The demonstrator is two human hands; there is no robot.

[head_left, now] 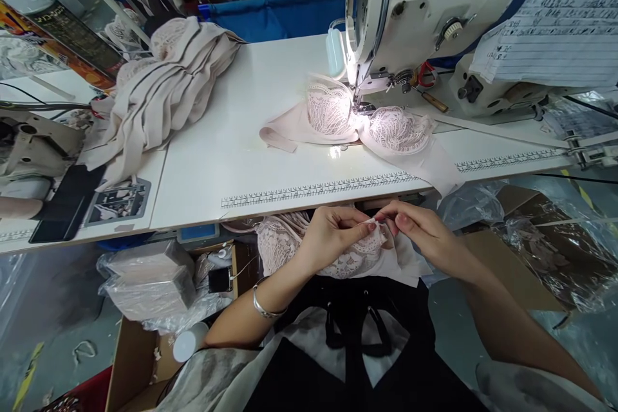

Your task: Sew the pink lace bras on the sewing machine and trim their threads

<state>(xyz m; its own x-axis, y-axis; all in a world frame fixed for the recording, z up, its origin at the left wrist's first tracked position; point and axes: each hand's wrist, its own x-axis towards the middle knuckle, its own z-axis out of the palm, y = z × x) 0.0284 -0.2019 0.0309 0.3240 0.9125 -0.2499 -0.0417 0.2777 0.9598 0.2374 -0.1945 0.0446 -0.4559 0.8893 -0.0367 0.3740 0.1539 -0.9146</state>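
Note:
Over my lap, just below the table edge, lies a pale pink lace bra [360, 257]. My left hand [335, 232] pinches its upper edge from the left, and my right hand [410, 222] pinches the same edge close by on the right. The fingertips of both hands nearly meet there. On the table above them, a second pale pink bra [333, 112] lies spread out, its middle under the needle area of the lit sewing machine [425, 19]. One of its wings hangs over the table's front edge.
A heap of pale bra pieces [164, 90] lies on the table's left side, near a spray can [58, 38]. A printed ruler [313, 188] runs along the front edge. Wrapped packs [149, 277] sit below left; an open cardboard box [512, 257] stands at right.

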